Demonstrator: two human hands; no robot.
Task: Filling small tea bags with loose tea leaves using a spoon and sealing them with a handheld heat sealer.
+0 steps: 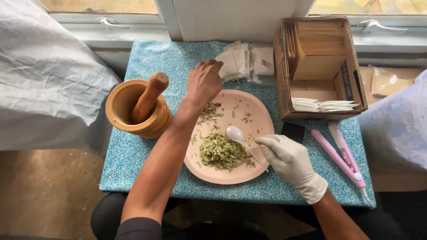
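My bare left hand reaches over the far rim of a pink plate, its fingertips at a pile of small white sachets; whether it grips one is hidden. My right hand, in a white glove, holds the handle of a white plastic spoon. The spoon's bowl rests on the plate beside a heap of dried green leaves.
A wooden mortar with a pestle stands at the left on the blue patterned cloth. A cardboard box of paper envelopes sits at the back right. A pink heat-sealer and a small black object lie right of the plate.
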